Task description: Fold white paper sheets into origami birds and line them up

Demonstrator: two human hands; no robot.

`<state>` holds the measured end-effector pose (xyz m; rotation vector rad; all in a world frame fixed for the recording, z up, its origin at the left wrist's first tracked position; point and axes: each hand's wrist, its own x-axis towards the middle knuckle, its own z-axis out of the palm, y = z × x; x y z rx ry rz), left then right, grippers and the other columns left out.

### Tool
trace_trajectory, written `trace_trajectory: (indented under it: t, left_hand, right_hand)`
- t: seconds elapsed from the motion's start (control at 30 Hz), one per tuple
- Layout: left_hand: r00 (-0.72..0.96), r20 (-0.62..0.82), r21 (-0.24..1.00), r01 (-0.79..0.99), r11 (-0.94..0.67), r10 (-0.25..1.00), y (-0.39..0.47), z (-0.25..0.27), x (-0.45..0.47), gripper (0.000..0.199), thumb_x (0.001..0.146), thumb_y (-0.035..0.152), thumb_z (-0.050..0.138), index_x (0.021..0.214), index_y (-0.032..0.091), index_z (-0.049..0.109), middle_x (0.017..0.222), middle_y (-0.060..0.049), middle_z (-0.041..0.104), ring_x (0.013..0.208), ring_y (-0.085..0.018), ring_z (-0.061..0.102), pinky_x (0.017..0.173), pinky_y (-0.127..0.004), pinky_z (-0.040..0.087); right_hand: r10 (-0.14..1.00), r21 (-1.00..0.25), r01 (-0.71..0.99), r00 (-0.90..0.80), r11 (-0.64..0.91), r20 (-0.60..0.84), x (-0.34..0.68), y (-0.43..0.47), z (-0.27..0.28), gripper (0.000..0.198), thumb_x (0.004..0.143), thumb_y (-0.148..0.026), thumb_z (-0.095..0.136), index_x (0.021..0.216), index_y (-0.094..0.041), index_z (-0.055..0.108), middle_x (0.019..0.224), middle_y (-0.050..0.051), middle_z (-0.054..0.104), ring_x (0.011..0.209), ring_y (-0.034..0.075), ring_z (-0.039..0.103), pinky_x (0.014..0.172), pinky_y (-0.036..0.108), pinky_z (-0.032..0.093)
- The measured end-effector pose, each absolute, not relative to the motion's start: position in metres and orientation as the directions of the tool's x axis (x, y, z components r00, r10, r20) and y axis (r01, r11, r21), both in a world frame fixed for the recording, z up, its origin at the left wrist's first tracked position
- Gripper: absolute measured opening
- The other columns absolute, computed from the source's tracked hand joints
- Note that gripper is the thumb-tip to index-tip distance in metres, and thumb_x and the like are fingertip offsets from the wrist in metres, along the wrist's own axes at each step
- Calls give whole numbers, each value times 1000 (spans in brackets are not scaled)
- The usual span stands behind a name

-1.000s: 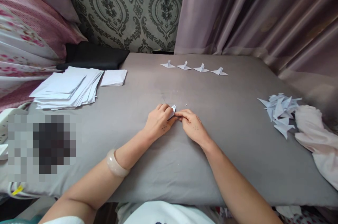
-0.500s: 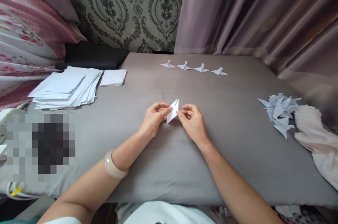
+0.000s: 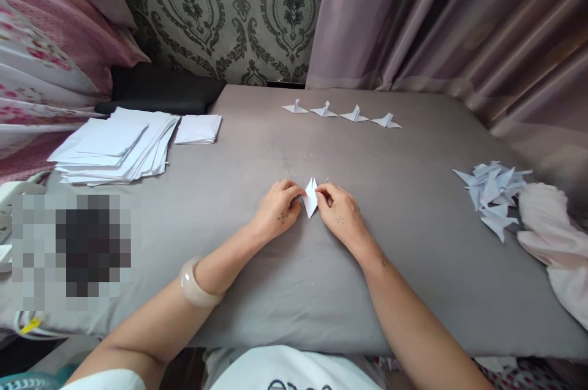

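Observation:
Between my hands is a small piece of folded white paper [image 3: 311, 200], kite-shaped, with a split point at its far end. My left hand [image 3: 279, 207] pinches its left edge between thumb and fingers. On the opposite edge, the fingertips of my right hand [image 3: 339, 209] are closed on the same paper. Both hands are low over the grey cloth, and a pale bangle [image 3: 197, 285] circles my left forearm. Beyond them, several folded paper cranes [image 3: 356, 114] stand in a row.
At the left lie a large stack of white paper sheets [image 3: 110, 148] and a smaller stack of paper squares [image 3: 198, 129]. A pile of folded paper pieces [image 3: 493, 188] sits at the right beside a crumpled pale cloth [image 3: 549, 225]. A black item [image 3: 160, 90] lies at the back left.
The folded paper has turned from a slant to nearly straight, its split point facing away from me. My left hand has shifted right and now grips the paper's left edge.

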<state>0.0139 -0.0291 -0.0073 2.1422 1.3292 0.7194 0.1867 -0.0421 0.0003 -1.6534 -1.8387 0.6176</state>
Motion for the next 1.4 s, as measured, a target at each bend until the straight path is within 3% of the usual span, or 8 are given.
trace_trajectory:
  t: [0.17,0.4,0.7,0.97,1.4]
  left_hand:
    - [428,154,663,624,-415,890,-26,-7,9,30,83,13,47,106,20,66,102,-9,58,90,-19,56,76,-31,49]
    - [513,177,617,607,-501,840,-22,-9,4,28,89,18,47,111,22,64,101,-9,55,92,-19,55,78,-32,48]
    - [519,176,612,608,-506,836,-23,-5,6,22,89,28,53,106,21,66,100,-8,56,86,-18,55,75,-29,46]
    - [358,38,757,599,-260,933,-16,1,17,19,87,28,54,87,18,70,91,-6,60,74,-15,56,68,-27,44]
    - [296,-48,806,575,-138,954,-11,7,19,18,81,28,58,80,17,72,83,-4,59,68,-13,52,67,-27,42]
  right_hand:
    - [984,-579,795,-145,180,106,193,-47,5,25,88,-22,44,97,-23,67,102,6,59,75,15,58,70,29,44]
    - [965,-477,846,-262,238,17,202,-56,21,31,87,-20,45,110,-30,64,104,5,61,82,17,59,58,28,38]
    - [971,-511,834,-238,206,3,202,-51,20,23,90,-28,48,102,-29,68,104,2,63,79,16,59,63,30,39]
    - [995,-675,734,-104,74,-4,203,-41,11,21,87,-34,51,82,-26,69,91,2,65,76,16,60,72,31,43]
    - [1000,-690,724,-16,-7,-27,201,-34,5,20,82,-38,56,73,-23,67,87,1,63,66,13,56,67,30,43]
